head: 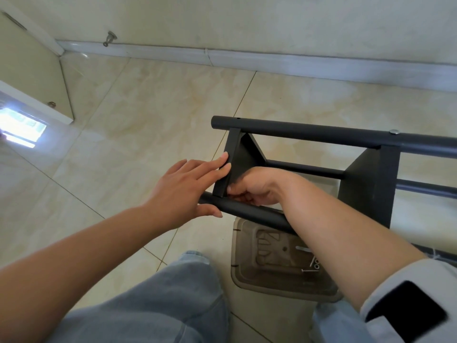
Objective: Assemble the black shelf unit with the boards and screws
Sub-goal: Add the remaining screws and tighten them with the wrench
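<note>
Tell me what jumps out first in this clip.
Two hands meet at the end board of a black shelf frame lying on the tiled floor: the left hand presses flat against the board, and the right hand curls behind its lower corner. Below sits a beige tray with loose screws.

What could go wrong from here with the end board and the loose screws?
The end board is only steadied by the left hand with straight fingers, so it may slip off the near pole. The right hand works at the joint, largely hidden; a dropped screw could roll off. The tray of screws sits below the frame and could get knocked.
</note>
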